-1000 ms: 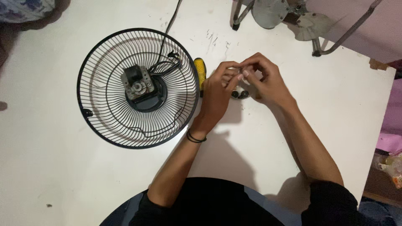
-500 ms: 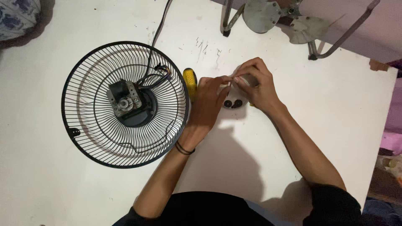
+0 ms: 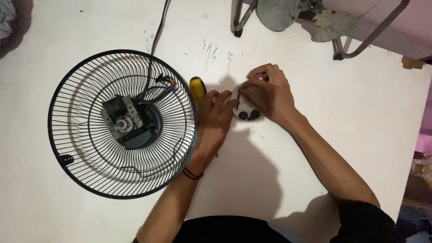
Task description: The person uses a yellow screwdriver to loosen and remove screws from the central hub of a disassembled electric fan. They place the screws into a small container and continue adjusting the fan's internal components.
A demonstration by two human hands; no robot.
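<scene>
A round black wire fan guard [image 3: 81, 148] lies flat on the white table [image 3: 351, 117], with the bare fan motor [image 3: 123, 119] in its centre and a black cord [image 3: 155, 38] running away to the top. My left hand [image 3: 215, 119] and my right hand [image 3: 267, 94] meet just right of the guard. Between them they hold a small pale rounded part with two dark round knobs [image 3: 248, 115] against the table. My right fingers curl over its top; my left fingertips press on its left side. A yellow-handled screwdriver [image 3: 196, 87] lies partly under my left hand.
A grey fan blade [image 3: 279, 13] and a second blade piece [image 3: 333, 20] lie at the table's far edge among grey metal stand legs [image 3: 366, 42]. Pen scratches mark the table near the middle top. The table's right edge runs diagonally past pink and dark clutter.
Both hands came down from a raised position to the table surface. The small knobbed part now sits under them. The view has shifted, so the guard appears further left.
</scene>
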